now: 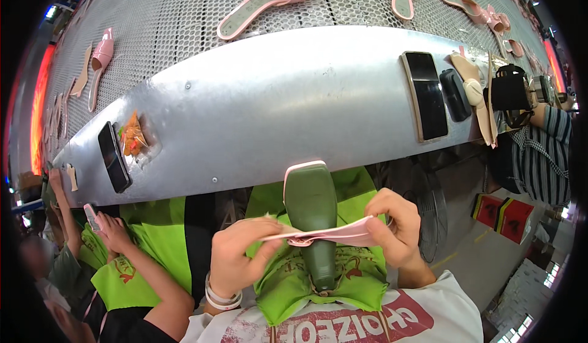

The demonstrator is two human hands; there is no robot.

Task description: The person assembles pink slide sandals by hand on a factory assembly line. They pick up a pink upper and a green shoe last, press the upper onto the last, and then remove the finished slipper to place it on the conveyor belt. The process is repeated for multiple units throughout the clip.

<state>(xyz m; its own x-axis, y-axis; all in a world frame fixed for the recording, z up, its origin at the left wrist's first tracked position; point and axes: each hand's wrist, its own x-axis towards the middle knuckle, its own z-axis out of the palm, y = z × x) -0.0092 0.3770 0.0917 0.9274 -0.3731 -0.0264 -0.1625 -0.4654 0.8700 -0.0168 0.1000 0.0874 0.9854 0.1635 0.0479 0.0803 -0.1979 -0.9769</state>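
A dark green shoe last (pixel 311 199) lies on my lap, its wide end toward the metal table and its narrow end toward my body. A pink rim runs along its far edge. Across its middle stretches a pink shoe strap (pixel 343 233), with a gathered pink part touching the last. My left hand (pixel 240 254) pinches the strap's left end between thumb and fingers. On the other side, my right hand (pixel 395 226) grips the right end, thumb below and fingers curled. A bright green apron (pixel 288 282) lies under the last.
On the metal table (pixel 275 98) are a phone (pixel 427 95) with a dark case (pixel 455 95) at right, and another phone (pixel 114 157) beside a bagged snack (pixel 133 136) at left. Beyond runs a mesh conveyor with pink slippers (pixel 269 3). A co-worker's hands (pixel 114 234) work at left.
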